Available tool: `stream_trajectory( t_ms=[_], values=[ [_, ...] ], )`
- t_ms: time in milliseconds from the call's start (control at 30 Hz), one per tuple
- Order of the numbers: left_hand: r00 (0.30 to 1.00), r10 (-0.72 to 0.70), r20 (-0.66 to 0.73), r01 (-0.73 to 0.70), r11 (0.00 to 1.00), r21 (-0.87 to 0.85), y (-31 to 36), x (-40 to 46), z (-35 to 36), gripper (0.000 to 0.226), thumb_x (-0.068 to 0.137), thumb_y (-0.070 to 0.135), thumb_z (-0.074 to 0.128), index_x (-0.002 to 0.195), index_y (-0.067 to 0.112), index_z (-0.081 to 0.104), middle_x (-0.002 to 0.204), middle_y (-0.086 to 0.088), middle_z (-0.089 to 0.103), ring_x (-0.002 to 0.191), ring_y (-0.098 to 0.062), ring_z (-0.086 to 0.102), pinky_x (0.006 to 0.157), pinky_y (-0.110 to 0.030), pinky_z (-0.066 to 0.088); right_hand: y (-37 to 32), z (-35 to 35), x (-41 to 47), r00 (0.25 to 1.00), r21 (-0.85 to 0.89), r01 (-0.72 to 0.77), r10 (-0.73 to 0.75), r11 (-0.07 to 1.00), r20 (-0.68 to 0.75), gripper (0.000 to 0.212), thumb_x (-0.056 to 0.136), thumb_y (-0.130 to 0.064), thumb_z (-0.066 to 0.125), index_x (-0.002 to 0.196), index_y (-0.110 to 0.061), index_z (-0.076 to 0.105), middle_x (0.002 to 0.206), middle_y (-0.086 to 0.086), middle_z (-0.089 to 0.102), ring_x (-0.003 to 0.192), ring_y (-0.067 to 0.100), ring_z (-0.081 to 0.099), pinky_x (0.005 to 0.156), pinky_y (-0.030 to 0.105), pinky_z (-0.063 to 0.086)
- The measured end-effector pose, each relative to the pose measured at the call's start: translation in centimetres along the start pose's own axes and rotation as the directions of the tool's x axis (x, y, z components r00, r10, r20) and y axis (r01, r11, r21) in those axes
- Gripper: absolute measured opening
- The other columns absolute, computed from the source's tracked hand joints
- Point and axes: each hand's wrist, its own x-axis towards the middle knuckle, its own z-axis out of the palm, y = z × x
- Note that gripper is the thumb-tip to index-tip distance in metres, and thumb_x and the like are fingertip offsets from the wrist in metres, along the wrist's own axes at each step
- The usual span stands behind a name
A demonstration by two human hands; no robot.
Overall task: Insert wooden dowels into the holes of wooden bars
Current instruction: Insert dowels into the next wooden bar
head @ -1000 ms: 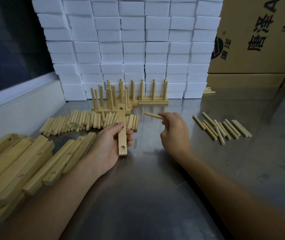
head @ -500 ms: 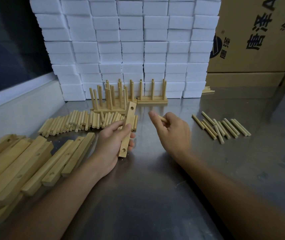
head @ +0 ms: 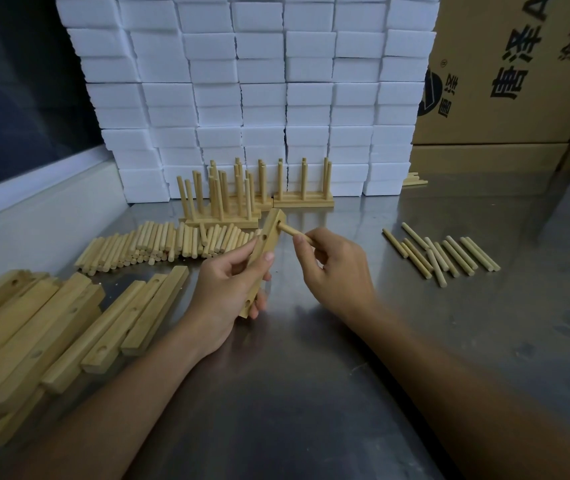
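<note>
Left hand (head: 223,289) grips a wooden bar (head: 265,242) around its lower half, fingers curled round it, thumb on the near face. The bar is tilted, top end leaning away and to the right, and is lifted off the table (head: 311,393). Three holes show along its face – one near the top, one mid, one near the bottom by the fingers.

Right hand (head: 337,268) pinches a dowel (head: 292,232) between thumb and fingers. The dowel's far tip sits at the bar's top hole; how deep it is seated I cannot tell.

Behind the hands, a loose row of dowels (head: 159,245) lies flat on the table, left of centre. Further back stand finished bars with dowels upright (head: 228,195), several grouped close together, just in front of a wall of stacked white foam blocks (head: 259,88).

To the left – a heap of bare bars (head: 44,334), lying roughly parallel, some overlapping, holes visible on several.

To the right, well apart from the hands, a small batch of dowels (head: 443,252) lies on the table, mostly parallel, a few crossed.

Cardboard boxes (head: 505,71) with printed lettering sit at the back right, beside the foam. A few more wooden pieces (head: 414,181) lie at the foot of the boxes, too small to tell what they are.
</note>
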Motion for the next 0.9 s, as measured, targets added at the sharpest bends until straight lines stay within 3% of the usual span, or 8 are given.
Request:
stream_trajectory(
  t_ms=[100,233,533,767,900],
  values=[
    [1.0,0.005,-0.018,-0.005,1.0,0.031,-0.05,0.06,-0.04,0.03,0.079,0.034,0.073,0.105,0.049,0.069,0.065,0.003,0.061,0.041,-0.017,0.048,0.035,-0.023,0.033,0.15,0.02,-0.01,1.0,-0.011,-0.006,0.006,1.0,0.027,0.03,0.099,-0.033,0.052,0.084,-0.01,0.065,0.064,0.003,0.055,0.057,0.018,0.05,0.056,0.039,0.045],
    [1.0,0.003,-0.014,-0.002,1.0,0.028,-0.21,0.18,-0.05,0.029,0.086,0.028,0.07,0.1,0.053,0.07,0.062,0.004,0.059,0.037,-0.014,0.041,0.035,-0.021,0.028,0.29,0.06,0.02,0.999,0.01,-0.025,0.025,1.0,0.032,0.032,0.1,-0.035,0.051,0.083,-0.011,0.064,0.062,0.001,0.055,0.055,0.016,0.05,0.054,0.04,0.045],
    [1.0,0.003,-0.015,-0.002,0.998,0.062,-0.66,0.42,-0.24,0.033,0.093,0.018,0.065,0.109,0.047,0.065,0.058,0.005,0.055,0.037,-0.013,0.036,0.034,-0.019,0.026,0.44,0.05,0.1,0.999,-0.025,-0.026,0.027,0.999,0.04,0.029,0.098,-0.033,0.055,0.088,-0.011,0.07,0.064,0.002,0.061,0.056,0.018,0.055,0.056,0.042,0.049],
    [0.995,0.091,-0.038,-0.077,0.957,0.279,-0.76,0.07,0.35,0.041,0.094,0.013,0.064,0.128,0.035,0.057,0.047,0.013,0.057,0.034,-0.007,0.036,0.035,-0.018,0.031,0.33,-0.61,0.35,0.994,-0.218,0.106,-0.096,0.97,0.055,0.028,0.099,-0.028,0.056,0.082,-0.009,0.068,0.063,0.003,0.054,0.055,0.022,0.047,0.053,0.033,0.036],
    [0.992,0.119,-0.048,-0.099,0.946,0.309,-0.84,0.12,0.32,0.04,0.093,0.013,0.065,0.13,0.028,0.062,0.047,0.011,0.058,0.034,-0.004,0.037,0.036,-0.017,0.032,-0.47,-0.64,0.1,0.993,-0.213,0.113,-0.106,0.971,0.045,0.023,0.101,-0.029,0.052,0.1,-0.009,0.064,0.071,0.005,0.062,0.058,0.024,0.053,0.055,0.037,0.043]
  ],
)
